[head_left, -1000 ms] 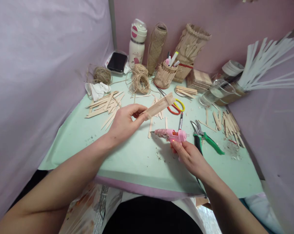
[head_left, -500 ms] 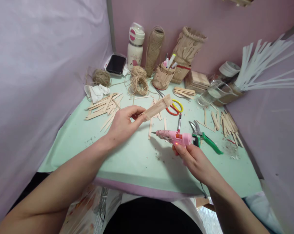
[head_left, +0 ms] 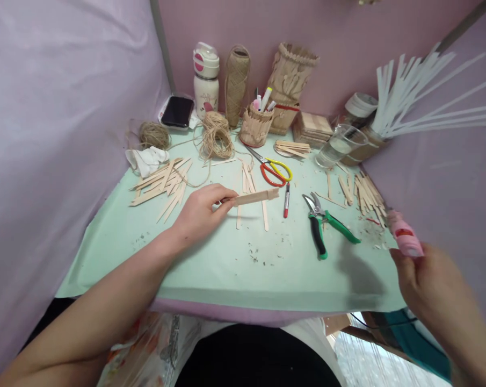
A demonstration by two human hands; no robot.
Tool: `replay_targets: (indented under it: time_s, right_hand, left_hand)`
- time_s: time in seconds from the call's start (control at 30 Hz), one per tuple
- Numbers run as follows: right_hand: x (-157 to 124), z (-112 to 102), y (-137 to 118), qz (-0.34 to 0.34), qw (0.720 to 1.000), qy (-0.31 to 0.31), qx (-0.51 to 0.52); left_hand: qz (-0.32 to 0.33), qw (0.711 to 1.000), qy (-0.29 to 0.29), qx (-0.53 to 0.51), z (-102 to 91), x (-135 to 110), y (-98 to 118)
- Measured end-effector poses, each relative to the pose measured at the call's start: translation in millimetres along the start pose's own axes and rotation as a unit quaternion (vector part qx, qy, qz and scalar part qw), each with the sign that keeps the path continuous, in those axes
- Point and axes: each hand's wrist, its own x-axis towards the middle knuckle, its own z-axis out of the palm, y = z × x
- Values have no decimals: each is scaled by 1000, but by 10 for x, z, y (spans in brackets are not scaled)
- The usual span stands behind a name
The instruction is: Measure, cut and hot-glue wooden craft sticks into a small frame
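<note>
My left hand (head_left: 200, 210) is closed around one end of a piece made of glued wooden craft sticks (head_left: 255, 197), held low over the mint-green table mat (head_left: 210, 263). My right hand (head_left: 430, 285) grips a pink glue gun (head_left: 404, 236) out past the table's right edge, blurred by motion. Loose sticks (head_left: 247, 185) lie under the held piece. Green-handled cutters (head_left: 321, 223) and a red marker (head_left: 286, 200) lie between my two hands.
A pile of sticks (head_left: 162, 180) lies at the left, another (head_left: 365, 193) at the right. Scissors (head_left: 271, 168), twine balls (head_left: 215, 137), a phone (head_left: 177, 112), a bottle (head_left: 205, 80), stick-built holders (head_left: 254, 126), a glass (head_left: 339, 146) and white strips (head_left: 420, 91) crowd the back. Purple fabric walls enclose the table.
My right hand has swung the glue gun from the table's middle out to the right edge. The stick piece in my left hand has dropped lower and flatter. The camera view shifted right.
</note>
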Motion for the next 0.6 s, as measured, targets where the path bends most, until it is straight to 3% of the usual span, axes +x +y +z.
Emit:
replay_targets:
  time_s: [0.03,0.07,0.13,0.23,0.33,0.43,0.5,0.6]
  right_hand:
    - [15,89,163,71,994,15,-77]
    - [22,195,310,88,989,5,-117]
    - [14,426,532,78,981,-7,-179]
    - [-26,669,673,49,968,10,-245]
    - [-54,629,633,40,965,18,-260]
    - [-33,364,371,14,968,85,-237]
    - [12,204,28,-61,977,157,-130]
    - [118,179,-619,-222,958,160,91]
  left_hand:
    - [16,1000,-11,6,19,-5,-5]
    - [28,999,-20,9,39,-9,-10]
    - [42,998,-36,9,77,-12,-19]
    - [44,998,-48,11,118,-15,-25]
    - [60,996,-57,23,143,-26,-19]
    - [102,992,-62,38,162,-49,-6]
    - [135,988,-58,53,172,-66,2]
    - [174,981,-48,75,175,-90,7]
